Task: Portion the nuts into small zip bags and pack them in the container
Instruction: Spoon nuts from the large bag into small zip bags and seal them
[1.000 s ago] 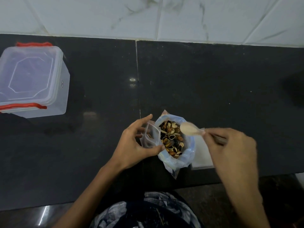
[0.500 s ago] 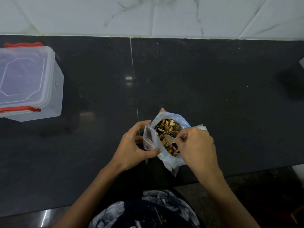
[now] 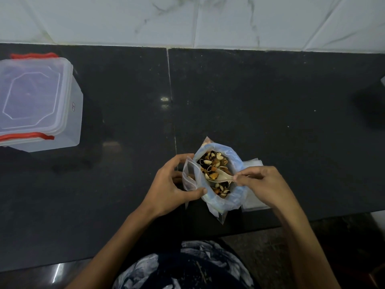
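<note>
Counter: you are standing at a dark stone counter, looking down on it, with a pale tiled wall beyond its far edge.
Left hand: your left hand is curling round a small clear zip bag, thumb and fingers pinching its mouth apart, near the front edge of the counter.
Right hand: your right hand is pinching the handle of a pale plastic spoon, fingers clamped together on it.
Spoon: its bowl is dipping into the nuts, carrying a few of them.
Nuts: the mixed nuts are sitting in a big soft plastic bag with its rim rolled down, touching the zip bag's right side.
Spare bags: what looks like a flat stack of clear bags is lying just behind your right hand.
Container: the lidded clear plastic container with red clips is standing closed, well apart, at the left edge of the counter.
Handling: the zip bag is likely feeling light, limp and slippery, so it is worth holding it by the stiffer zip rim. The nuts are loose and will probably be rolling off a tilted spoon.
Big bag: it is probably slumping if nudged, so be steadying it at the rolled rim.
</note>
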Motion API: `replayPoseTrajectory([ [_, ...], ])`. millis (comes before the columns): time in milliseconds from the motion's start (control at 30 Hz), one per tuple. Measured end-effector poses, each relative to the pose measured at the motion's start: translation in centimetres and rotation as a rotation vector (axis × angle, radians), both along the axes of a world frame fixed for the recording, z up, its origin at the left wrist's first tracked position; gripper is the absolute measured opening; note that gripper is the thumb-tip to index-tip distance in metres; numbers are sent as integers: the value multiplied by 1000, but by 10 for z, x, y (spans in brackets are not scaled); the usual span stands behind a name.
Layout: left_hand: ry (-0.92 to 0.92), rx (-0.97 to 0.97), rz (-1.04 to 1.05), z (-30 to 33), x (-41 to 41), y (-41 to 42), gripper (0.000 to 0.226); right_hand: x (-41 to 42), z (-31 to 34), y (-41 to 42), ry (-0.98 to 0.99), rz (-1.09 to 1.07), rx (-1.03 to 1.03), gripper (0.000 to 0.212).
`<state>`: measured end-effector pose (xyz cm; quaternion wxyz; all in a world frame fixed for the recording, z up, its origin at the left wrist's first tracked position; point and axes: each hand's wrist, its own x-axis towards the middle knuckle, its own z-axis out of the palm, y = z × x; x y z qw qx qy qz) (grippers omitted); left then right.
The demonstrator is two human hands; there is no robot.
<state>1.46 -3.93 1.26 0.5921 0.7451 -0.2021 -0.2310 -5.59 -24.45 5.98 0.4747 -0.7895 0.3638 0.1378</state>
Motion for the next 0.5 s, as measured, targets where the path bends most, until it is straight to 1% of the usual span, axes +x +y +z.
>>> replayPoseTrajectory([
  [133,-25,-8,10,0,-1,2,69,-6,2,-4,-26,-32,-21,11],
  [267,-80,-1,54,1,-1,2,67,-11,6,-8,-41,-59,-8,12],
  [400,-111,-14,86,5,0,2,67,-13,27,-7,-125,-98,0,12],
  [500,-129,-40,100,9,-1,0,70,-13,51,0,-233,-118,9,9],
])
